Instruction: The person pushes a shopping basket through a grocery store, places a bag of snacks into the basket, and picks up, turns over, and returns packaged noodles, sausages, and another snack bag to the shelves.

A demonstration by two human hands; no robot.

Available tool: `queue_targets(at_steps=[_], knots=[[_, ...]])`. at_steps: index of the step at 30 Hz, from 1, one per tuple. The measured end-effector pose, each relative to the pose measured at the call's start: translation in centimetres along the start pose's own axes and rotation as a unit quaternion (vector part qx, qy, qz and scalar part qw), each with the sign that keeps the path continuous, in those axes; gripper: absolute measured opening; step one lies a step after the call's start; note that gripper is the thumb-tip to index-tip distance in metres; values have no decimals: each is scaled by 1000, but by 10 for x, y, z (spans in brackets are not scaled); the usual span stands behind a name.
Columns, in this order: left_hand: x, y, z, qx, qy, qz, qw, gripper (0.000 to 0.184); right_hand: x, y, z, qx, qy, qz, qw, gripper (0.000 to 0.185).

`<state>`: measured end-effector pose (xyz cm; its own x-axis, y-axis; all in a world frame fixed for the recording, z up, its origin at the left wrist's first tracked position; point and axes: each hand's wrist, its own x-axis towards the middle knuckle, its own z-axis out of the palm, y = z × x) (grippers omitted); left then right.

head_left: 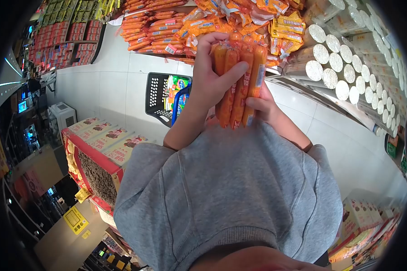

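The left hand's [212, 79] fingers close around a pack of orange sausages [242, 100] before the chest, the right hand's [263, 107] fingers gripping its right side, while a black basket [156, 94] sits on pale floor tiles [114, 81], similar packs [160, 36] heaped beyond, and white-ended rolls [349, 73] stacked rightmost.

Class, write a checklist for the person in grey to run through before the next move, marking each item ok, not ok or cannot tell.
1. Left hand on the clear plastic pack of long orange sausages: ok, thumb across its front.
2. Right hand supporting: ok, at the pack's lower right side.
3. A hand free: not ok, both are on the pack.
4. Black perforated plastic basket in view: ok, on the floor to the left.
5. Room in the basket: cannot tell; green-and-white packages are inside, and the left arm hides part.
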<state>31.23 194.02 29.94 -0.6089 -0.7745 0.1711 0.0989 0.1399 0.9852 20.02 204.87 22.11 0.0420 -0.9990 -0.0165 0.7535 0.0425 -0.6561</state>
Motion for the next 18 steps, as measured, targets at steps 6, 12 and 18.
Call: queue_targets(at_steps=[6,12,18], knots=[[-3,-4,8,13,-9,14,1000,56,-6,2,2,16,24,-15,999,81],[-3,-10,6,3,-24,-2,1000,52,-11,10,0,33,51,-28,998,77],[-8,-8,17,-108,40,-32,993,38,-10,9,1,54,65,-33,996,74]])
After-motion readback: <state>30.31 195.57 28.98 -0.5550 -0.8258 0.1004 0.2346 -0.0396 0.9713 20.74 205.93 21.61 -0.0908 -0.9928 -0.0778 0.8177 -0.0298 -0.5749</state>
